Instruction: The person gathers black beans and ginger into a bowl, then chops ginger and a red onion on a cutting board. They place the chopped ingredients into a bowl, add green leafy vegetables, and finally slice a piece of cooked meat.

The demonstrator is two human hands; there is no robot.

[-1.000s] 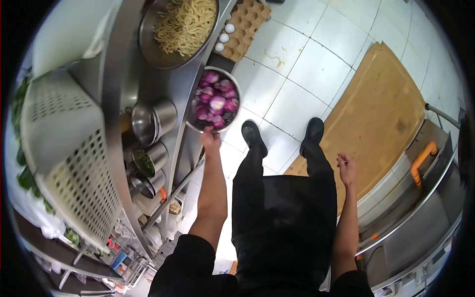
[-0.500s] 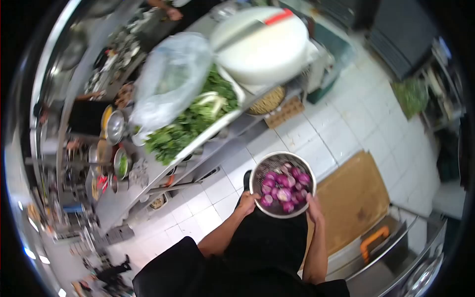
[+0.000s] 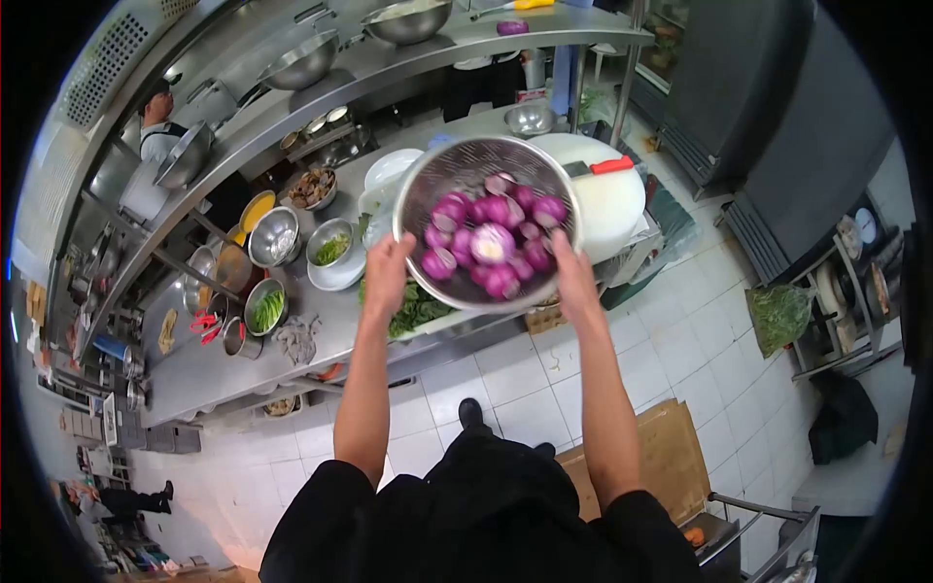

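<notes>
A metal colander [image 3: 434,180] with a perforated wall is held up in front of me, tilted towards me. Inside it lie several peeled red onions [image 3: 494,245], purple with some pale patches. My left hand [image 3: 387,280] is closed on the rim at the left side. At the opposite side, my right hand [image 3: 575,282] grips the rim too. Behind the colander, leafy greens [image 3: 416,313] show partly on the counter, mostly covered by it. Just to the right is a thick round white cutting board [image 3: 607,209] bearing a red-handled knife [image 3: 610,166], its blade partly hidden.
A steel shelf [image 3: 544,34] with metal bowls spans above the steel counter [image 3: 219,374]. Bowls of chopped greens [image 3: 265,311] and red-handled scissors [image 3: 205,325] stand at left. A person [image 3: 160,131] is beyond the shelf. Flattened cardboard [image 3: 671,457] lies at lower right.
Both hands have raised the colander of onions from near my body, up and forward to the counter's edge. It now covers much of the greens. The view has tilted up, showing the shelf.
</notes>
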